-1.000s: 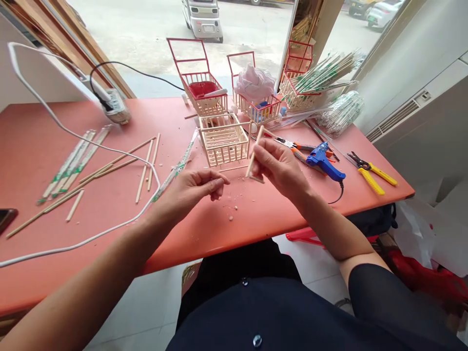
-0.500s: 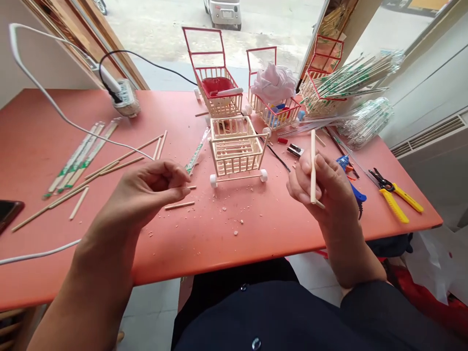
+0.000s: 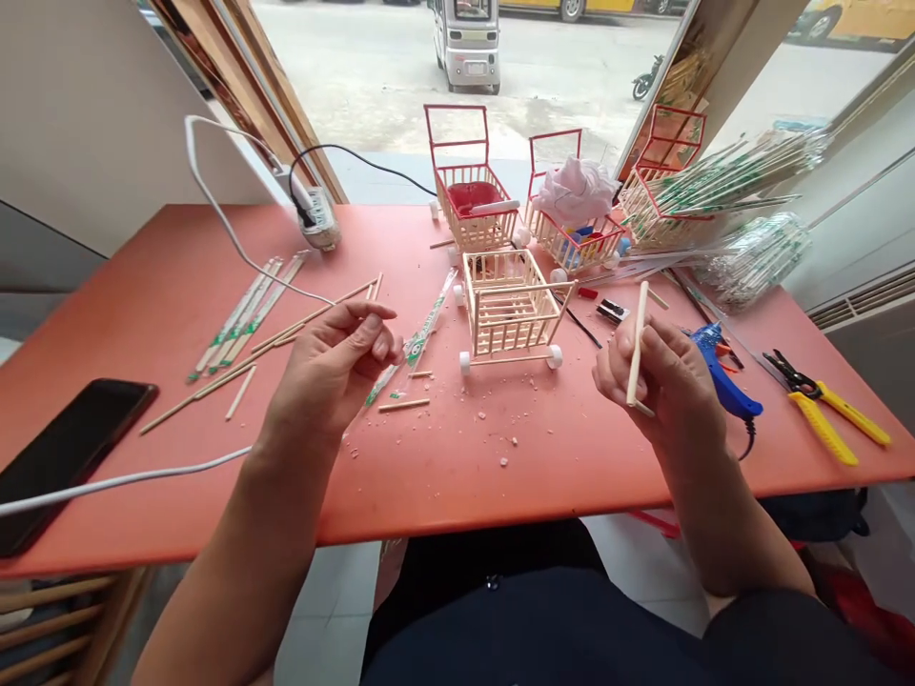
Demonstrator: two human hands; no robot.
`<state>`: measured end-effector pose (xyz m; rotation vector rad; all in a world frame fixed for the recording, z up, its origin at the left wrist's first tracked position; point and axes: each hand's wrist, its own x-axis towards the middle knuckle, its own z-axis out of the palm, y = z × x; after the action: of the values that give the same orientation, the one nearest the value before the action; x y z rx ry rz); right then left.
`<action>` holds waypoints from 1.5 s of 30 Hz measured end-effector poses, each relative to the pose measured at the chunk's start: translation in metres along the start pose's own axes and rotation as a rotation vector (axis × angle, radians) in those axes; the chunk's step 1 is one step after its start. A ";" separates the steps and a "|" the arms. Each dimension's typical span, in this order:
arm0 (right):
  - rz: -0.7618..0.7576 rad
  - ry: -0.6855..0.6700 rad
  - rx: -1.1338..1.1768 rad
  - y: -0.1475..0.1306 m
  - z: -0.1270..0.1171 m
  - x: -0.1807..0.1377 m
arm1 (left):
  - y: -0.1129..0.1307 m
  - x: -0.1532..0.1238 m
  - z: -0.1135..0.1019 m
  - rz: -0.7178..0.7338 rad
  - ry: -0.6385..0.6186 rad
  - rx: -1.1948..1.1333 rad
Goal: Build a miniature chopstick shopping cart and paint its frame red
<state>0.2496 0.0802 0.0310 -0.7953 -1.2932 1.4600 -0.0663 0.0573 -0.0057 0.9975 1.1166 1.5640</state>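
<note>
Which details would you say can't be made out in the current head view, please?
All in the head view:
Joined sticks: partly hidden by the right hand holding them.
Left hand: its palm is hidden by the hand itself.
Phone: cut off by the left edge.
Wrapped sticks: print too small to read.
Middle red-handled cart: a pale cloth hides much of its inside.

the reddish table (flecked with crumbs) bears phone, pliers, wooden cart.

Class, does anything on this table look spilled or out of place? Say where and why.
Pale crumbs lie scattered on the pink tabletop in front of the wheeled stick cart, looking like unswept scraps. Nothing looks clearly damaged.
</note>
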 end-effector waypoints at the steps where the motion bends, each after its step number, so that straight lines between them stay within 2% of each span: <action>1: -0.002 0.010 -0.009 0.001 0.000 0.001 | 0.000 0.001 0.000 -0.005 -0.010 -0.015; 4: 0.010 0.032 -0.014 0.003 -0.001 0.003 | 0.003 -0.001 -0.002 -0.013 -0.024 0.005; 6: 0.010 0.040 -0.005 0.004 -0.002 0.004 | 0.004 -0.003 -0.002 0.036 0.021 0.111; 8: 0.005 0.043 0.003 0.005 -0.003 0.004 | 0.005 -0.006 -0.002 0.130 0.105 0.385; 10: 0.006 0.040 0.011 0.006 -0.003 0.004 | 0.004 -0.009 0.000 0.179 0.138 0.780; 13: 0.022 0.020 0.022 0.007 -0.003 0.003 | -0.001 -0.012 0.004 0.059 0.048 1.289; 16: 0.015 -0.008 0.013 0.007 -0.002 0.002 | -0.006 -0.012 0.005 -0.051 -0.034 1.545; 18: 0.004 -0.022 0.003 0.007 -0.002 0.002 | -0.008 -0.011 0.003 -0.035 -0.080 1.572; 20: 0.001 -0.027 -0.001 0.008 -0.003 0.002 | -0.006 -0.011 -0.002 0.024 -0.108 1.494; 24: 0.000 -0.028 -0.003 0.010 -0.004 0.004 | 0.004 -0.017 -0.010 0.143 -0.090 1.368; 26: 0.002 -0.033 -0.001 0.011 -0.004 0.005 | 0.010 -0.024 -0.010 0.099 -0.085 1.488; 29: -0.003 -0.033 -0.005 0.012 -0.004 0.005 | 0.014 -0.035 -0.007 -0.067 -0.120 1.731; 31: -0.001 -0.031 -0.016 0.012 -0.004 0.005 | 0.014 -0.039 -0.005 -0.146 -0.158 1.813; 37: 0.022 -0.014 -0.045 0.013 -0.002 0.007 | 0.009 -0.032 -0.013 -0.178 -0.212 1.736; 40: 0.040 -0.011 -0.053 0.014 -0.002 0.008 | 0.013 -0.019 -0.017 -0.083 -0.150 1.653; 45: 0.046 -0.005 -0.061 0.017 -0.002 0.009 | 0.018 0.024 -0.009 0.079 0.073 1.525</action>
<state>0.2446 0.0903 0.0157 -0.8677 -1.3365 1.4654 -0.0842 0.0765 0.0112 1.9012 2.3890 0.5475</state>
